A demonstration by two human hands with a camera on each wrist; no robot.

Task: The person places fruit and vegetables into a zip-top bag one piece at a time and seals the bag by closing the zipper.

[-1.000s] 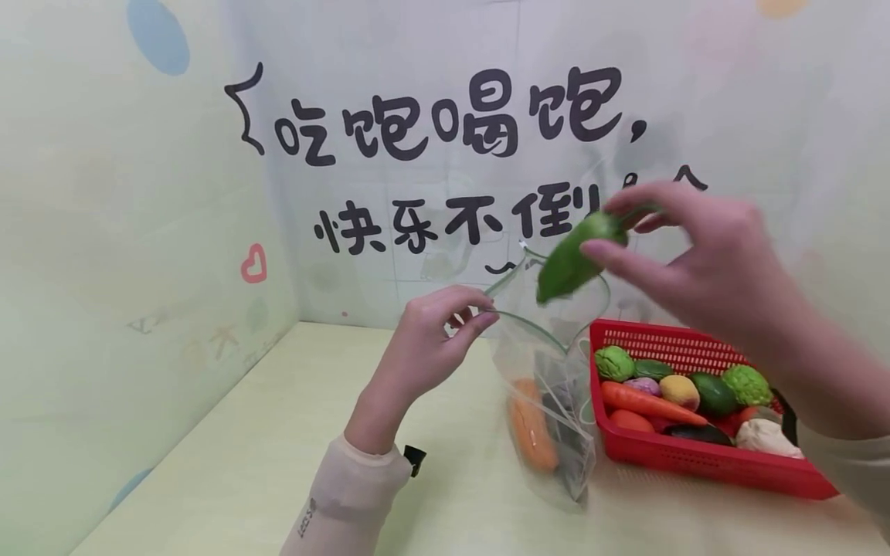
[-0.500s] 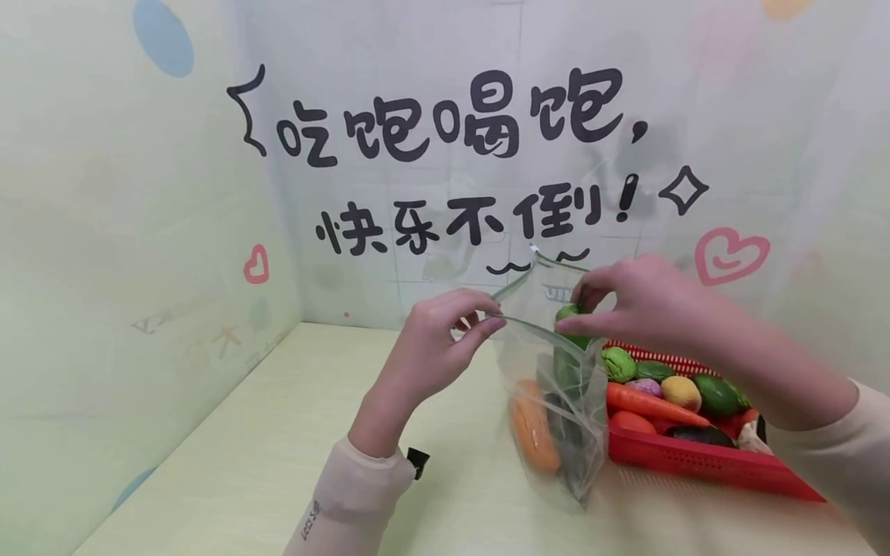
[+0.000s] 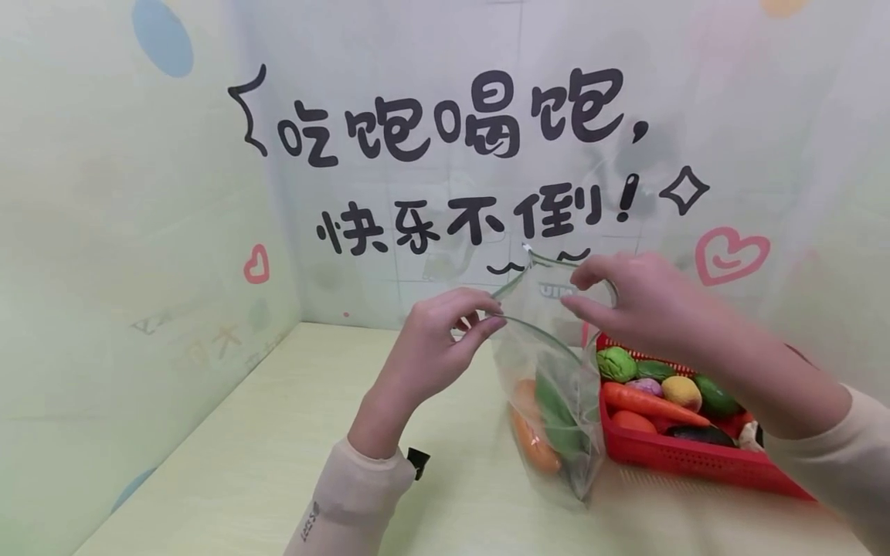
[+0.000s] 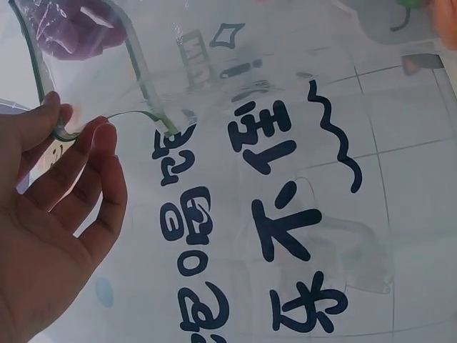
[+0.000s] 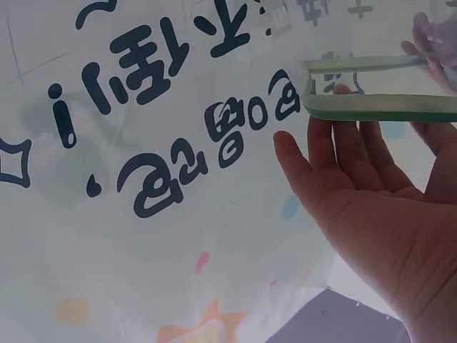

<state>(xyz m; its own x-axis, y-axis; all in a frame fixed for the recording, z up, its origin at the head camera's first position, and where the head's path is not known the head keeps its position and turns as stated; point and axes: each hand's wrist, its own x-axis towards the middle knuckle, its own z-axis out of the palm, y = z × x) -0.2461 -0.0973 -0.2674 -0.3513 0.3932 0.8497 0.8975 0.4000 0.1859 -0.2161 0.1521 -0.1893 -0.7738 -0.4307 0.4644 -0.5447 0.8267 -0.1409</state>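
My left hand [image 3: 445, 332] pinches the green-edged rim of a clear zip bag [image 3: 518, 344] between thumb and fingers; the left wrist view shows this pinch too. The bag hangs with its mouth spread. Inside it, a green pepper [image 3: 556, 409] leans beside an orange carrot-like vegetable [image 3: 534, 448]. My right hand [image 3: 643, 305] is over the right part of the bag's mouth, thumb and fingers apart, with nothing between them. In the right wrist view, the fingers of the right hand [image 5: 378, 193] reach up to the bag's green zip strip [image 5: 385, 107].
Right of the bag stands a red plastic basket [image 3: 702, 455]. It holds a carrot [image 3: 653, 403], a yellow round fruit [image 3: 681, 393], green vegetables and several others, partly hidden by the right forearm. A printed wall sheet [image 3: 417, 46] backs the pale table [image 3: 278, 432].
The right hand has carried the green pepper down into the bag's mouth and let it go. The pepper now lies low in the bag. The left hand has stayed at the rim.
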